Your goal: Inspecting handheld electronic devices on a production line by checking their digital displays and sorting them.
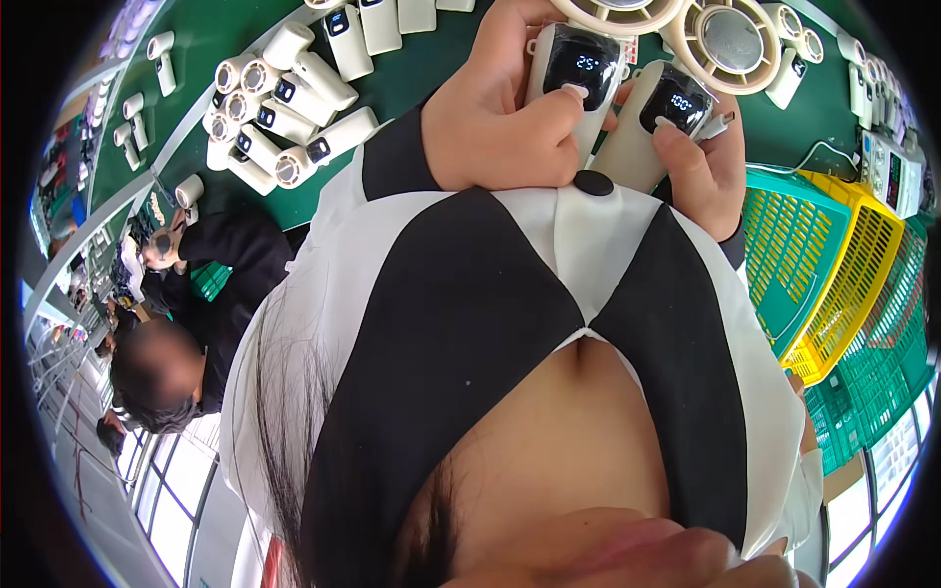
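Note:
Two cream handheld fans stand side by side at the top, close to my chest, their round grilles up and their black displays lit. My left hand [515, 132] is closed around the handle of the left fan [580, 49], its thumb pressed at the lower edge of the display. My right hand [701, 176] grips the right fan [627, 142], its thumb also just under the screen. The left fan's head is partly cut off by the frame; the right fan's grille [730, 41] shows fully. A small plug [718, 125] sticks out beside my right fingers.
A pile of similar fans [319, 83] lies on the green table [412, 78] to the left. Green [792, 250] and yellow baskets [863, 250] are stacked at right, near a boxy device with a display [890, 174]. Another person in a dark sleeve [235, 245] works at far left.

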### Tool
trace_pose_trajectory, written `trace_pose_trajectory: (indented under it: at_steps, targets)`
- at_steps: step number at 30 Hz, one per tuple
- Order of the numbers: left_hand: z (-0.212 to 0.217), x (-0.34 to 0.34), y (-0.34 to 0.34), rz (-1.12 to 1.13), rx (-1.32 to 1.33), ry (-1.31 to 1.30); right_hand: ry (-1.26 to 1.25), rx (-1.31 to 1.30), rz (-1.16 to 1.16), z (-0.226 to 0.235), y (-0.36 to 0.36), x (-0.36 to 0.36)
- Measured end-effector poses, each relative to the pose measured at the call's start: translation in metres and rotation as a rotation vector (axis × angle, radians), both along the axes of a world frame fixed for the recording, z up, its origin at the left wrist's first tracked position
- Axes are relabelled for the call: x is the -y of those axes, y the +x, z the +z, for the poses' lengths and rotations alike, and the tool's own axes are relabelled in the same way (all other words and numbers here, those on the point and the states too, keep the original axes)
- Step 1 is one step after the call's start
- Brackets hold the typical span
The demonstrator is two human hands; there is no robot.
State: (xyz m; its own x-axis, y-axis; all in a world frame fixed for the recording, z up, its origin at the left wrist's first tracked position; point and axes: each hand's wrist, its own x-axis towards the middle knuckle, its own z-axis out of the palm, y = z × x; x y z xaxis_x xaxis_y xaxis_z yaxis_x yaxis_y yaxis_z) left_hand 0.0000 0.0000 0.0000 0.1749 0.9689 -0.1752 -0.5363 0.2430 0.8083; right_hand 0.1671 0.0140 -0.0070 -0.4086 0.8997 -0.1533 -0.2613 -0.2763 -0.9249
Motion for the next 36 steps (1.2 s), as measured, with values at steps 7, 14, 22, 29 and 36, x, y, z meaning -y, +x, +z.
trace_pose_trajectory:
  at_steps: [7, 14, 22, 29, 36]
  targets:
    - [-0.003, 0.001, -0.001, 0.024, 0.012, -0.025, -0.041, -0.006, -0.023, -0.001, -0.004, -0.002]
    - [-0.004, 0.012, -0.012, -0.051, -0.283, 0.026, -0.086, -0.043, 0.023, 0.003, -0.004, -0.004]
    - [-0.014, 0.016, -0.014, 0.055, -0.442, 0.148, -0.120, -0.088, 0.084, -0.002, -0.004, -0.005]
    - [-0.020, 0.028, -0.018, 0.112, -0.362, 0.009, -0.153, -0.075, 0.160, 0.000, -0.009, -0.007]
    - [-0.019, 0.036, -0.026, 0.208, -0.212, -0.052, -0.120, -0.045, 0.234, -0.004, -0.011, -0.011]
